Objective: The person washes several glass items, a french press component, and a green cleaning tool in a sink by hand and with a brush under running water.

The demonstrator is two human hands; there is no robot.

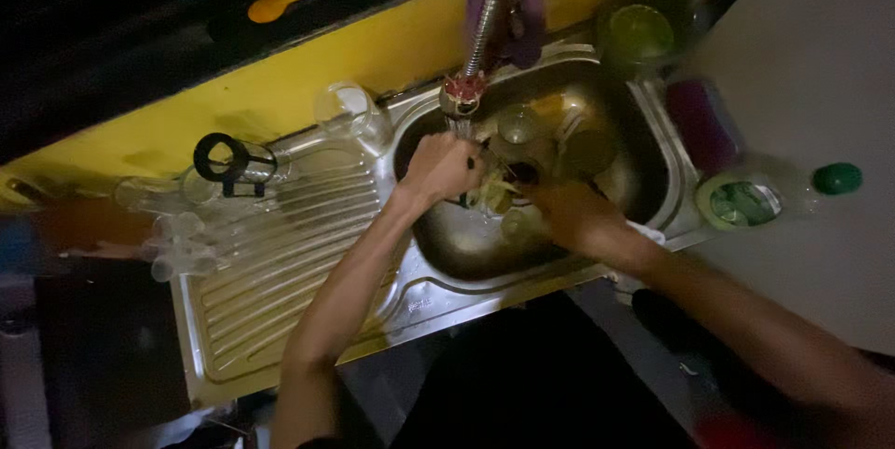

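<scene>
Both your hands are down in the sink (653,190), centre of the frame, under the tap (463,93). Your left hand (440,167) is curled into a loose fist just below the spout, knuckles up; it's closed around something small, but it's too dark to tell what. Your right hand (575,214) sits lower right in the basin, fingers bent, pointing toward the drain; can't tell whether it grips anything. Between the two hands, at the basin bottom, lies a pale yellow-green scrap (494,195), blurred. A glass (516,123) stands in the basin just above it. Left of the sink is the ribbed drainboard (280,272), with clear glasses (177,242) along its upper left edge. A green cap (837,178) lies on the counter at far right.
</scene>
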